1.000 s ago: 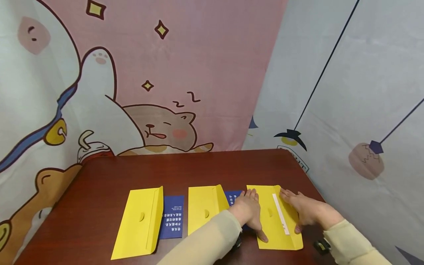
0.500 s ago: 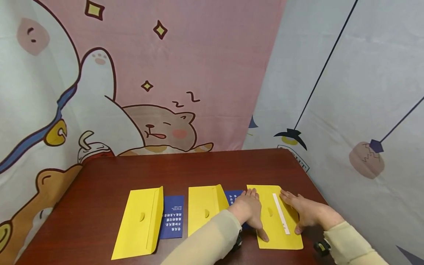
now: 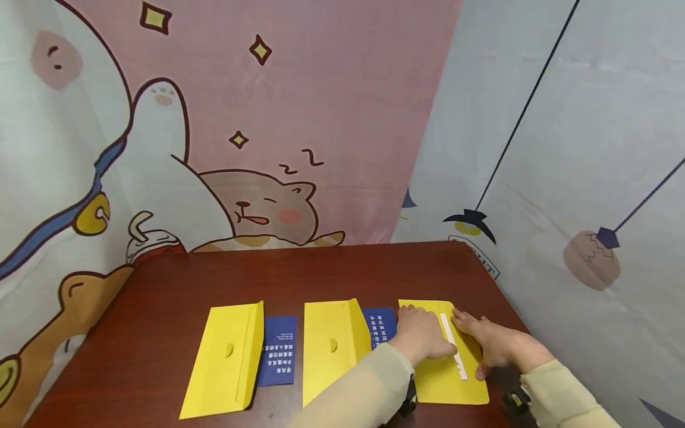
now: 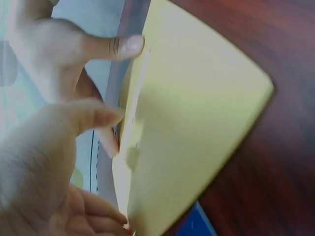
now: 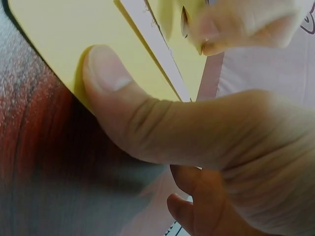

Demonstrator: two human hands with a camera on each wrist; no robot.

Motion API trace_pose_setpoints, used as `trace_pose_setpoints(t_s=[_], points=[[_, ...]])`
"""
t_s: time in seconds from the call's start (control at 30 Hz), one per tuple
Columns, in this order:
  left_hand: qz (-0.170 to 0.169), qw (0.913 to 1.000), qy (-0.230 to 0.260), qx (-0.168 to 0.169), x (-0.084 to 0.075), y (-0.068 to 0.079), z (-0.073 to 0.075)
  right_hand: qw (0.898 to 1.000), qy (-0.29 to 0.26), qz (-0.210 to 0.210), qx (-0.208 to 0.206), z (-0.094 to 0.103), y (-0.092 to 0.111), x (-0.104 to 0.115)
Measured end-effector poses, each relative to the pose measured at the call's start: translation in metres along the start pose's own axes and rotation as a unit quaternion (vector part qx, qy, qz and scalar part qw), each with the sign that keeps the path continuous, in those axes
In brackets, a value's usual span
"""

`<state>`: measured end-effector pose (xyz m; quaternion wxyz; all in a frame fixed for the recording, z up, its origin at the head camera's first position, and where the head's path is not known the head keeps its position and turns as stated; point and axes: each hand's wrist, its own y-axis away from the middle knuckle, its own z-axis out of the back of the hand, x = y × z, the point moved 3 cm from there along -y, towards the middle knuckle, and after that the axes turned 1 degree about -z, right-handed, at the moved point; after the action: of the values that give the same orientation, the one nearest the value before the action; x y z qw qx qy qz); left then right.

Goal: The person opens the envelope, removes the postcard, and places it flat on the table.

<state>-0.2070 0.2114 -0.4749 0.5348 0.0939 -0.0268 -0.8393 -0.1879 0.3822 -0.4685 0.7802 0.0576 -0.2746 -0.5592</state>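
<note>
A yellow envelope point(image 3: 444, 380) lies at the table's right, a white strip point(image 3: 453, 346) running along its right part. My left hand point(image 3: 425, 334) is over the envelope, its thumb near the strip and its fingers loosely bent. In the left wrist view, nothing shows between the left thumb and fingers. At the envelope's right edge rests my right hand point(image 3: 497, 342), fingers extended at the far side. The right wrist view shows the right thumb point(image 5: 110, 73) pressing on the envelope's edge. Part of the envelope is hidden under the left hand.
Two more yellow envelopes, one at left point(image 3: 219, 356) and one in the middle point(image 3: 326, 345), lie on the brown table point(image 3: 321, 273). Blue printed cards, one by the left envelope point(image 3: 278, 351) and one by the middle envelope point(image 3: 381, 324), lie partly covered.
My left hand has left its flat position on the envelope's left edge and moved right toward the white strip, its fingers now more bent. The right hand stays nearly still.
</note>
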Motion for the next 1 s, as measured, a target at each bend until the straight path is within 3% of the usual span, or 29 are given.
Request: trace_pose_setpoints(t_s=[0.2,0.57,0.73,1.0], points=[[0.060,0.9980,0.022,-0.004,-0.015,-0.004,-0.001,1.000,-0.004,0.010,-0.006,-0.001,0.001,0.000],[0.112,0.9935,0.009,0.013,-0.034,-0.015,-0.012,1.000,-0.005,0.028,-0.004,-0.002,0.000,-0.001],[0.127,0.9915,0.015,0.025,-0.038,-0.018,-0.013,0.999,-0.013,0.032,-0.008,-0.003,0.000,-0.001],[0.129,0.9902,0.053,0.011,-0.040,-0.020,-0.014,0.999,-0.011,0.037,-0.006,-0.002,0.003,-0.001]])
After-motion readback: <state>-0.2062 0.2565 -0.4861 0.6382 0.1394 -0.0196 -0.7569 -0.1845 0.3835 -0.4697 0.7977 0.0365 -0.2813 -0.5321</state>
